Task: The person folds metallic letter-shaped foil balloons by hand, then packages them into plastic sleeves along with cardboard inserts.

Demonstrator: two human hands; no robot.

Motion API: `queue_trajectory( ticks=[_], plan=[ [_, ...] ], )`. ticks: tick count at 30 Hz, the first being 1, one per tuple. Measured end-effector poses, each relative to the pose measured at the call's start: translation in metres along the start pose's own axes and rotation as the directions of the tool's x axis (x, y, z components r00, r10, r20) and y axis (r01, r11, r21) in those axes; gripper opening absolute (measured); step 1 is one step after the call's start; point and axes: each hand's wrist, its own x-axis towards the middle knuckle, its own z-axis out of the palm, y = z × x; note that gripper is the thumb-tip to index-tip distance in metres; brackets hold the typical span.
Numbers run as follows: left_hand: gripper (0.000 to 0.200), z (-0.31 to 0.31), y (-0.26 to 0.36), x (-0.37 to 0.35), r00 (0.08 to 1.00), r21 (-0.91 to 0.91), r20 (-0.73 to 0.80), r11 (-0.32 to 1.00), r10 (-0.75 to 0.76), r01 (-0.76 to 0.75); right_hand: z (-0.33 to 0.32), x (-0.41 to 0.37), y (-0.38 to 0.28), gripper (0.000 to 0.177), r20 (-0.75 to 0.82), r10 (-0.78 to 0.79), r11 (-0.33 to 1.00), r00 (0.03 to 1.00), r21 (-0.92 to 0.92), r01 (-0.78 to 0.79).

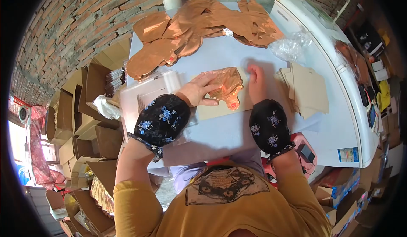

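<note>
A shiny copper-coloured foil piece (230, 85) with a small red spot near its lower tip lies on a cream card (212, 112) in the middle of the table. My left hand (198, 89) rests at the foil's left side, fingers apart, the fingertips touching its edge. Just right of the card, my right hand (255, 82) is held on edge above the table, its fingers curled together; whether anything is between them is hidden. Both forearms wear dark flowered sleeve covers.
Copper foil pieces (186, 25) are heaped along the table's back. Cream cards (311, 88) are stacked at the right, clear plastic sleeves (146, 90) at the left. Crumpled clear plastic (290, 46) lies by a white appliance (339, 88). Cardboard boxes (97, 82) stand left.
</note>
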Motion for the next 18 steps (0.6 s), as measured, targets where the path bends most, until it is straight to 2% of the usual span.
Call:
queue_trajectory(
  ticks=[2,5,8,11,14,17,18],
  plan=[
    [0.066,0.000,0.000,0.000,1.000,0.011,-0.007,1.000,0.001,-0.001,-0.011,0.013,-0.034,0.026,0.079,-0.298,0.930,0.951,-0.200,0.308],
    [0.067,-0.001,0.001,0.000,1.000,0.011,-0.015,1.000,0.005,-0.005,-0.012,0.008,-0.051,0.035,0.352,-0.380,0.830,0.855,-0.279,0.483],
    [0.068,-0.003,0.003,0.001,1.000,0.005,-0.009,1.000,0.001,-0.001,-0.015,-0.005,-0.033,0.040,0.409,-0.388,0.741,0.826,-0.394,0.543],
    [0.068,-0.001,0.002,0.000,1.000,0.004,-0.002,1.000,-0.002,0.002,-0.014,-0.006,-0.026,0.041,0.411,-0.373,0.759,0.831,-0.380,0.529],
    [0.067,0.000,0.002,0.000,1.000,0.017,0.007,1.000,-0.001,0.001,-0.015,0.004,-0.033,0.043,0.481,-0.262,0.789,0.837,-0.392,0.472],
    [0.066,0.000,0.002,0.000,1.000,0.034,0.005,0.999,0.007,-0.007,-0.005,0.012,-0.051,0.044,0.358,-0.378,0.839,0.854,-0.257,0.480],
    [0.065,-0.001,0.003,0.001,1.000,0.033,-0.001,0.999,0.015,-0.015,-0.001,0.009,-0.048,0.045,0.353,-0.419,0.815,0.836,-0.259,0.518]
  ],
)
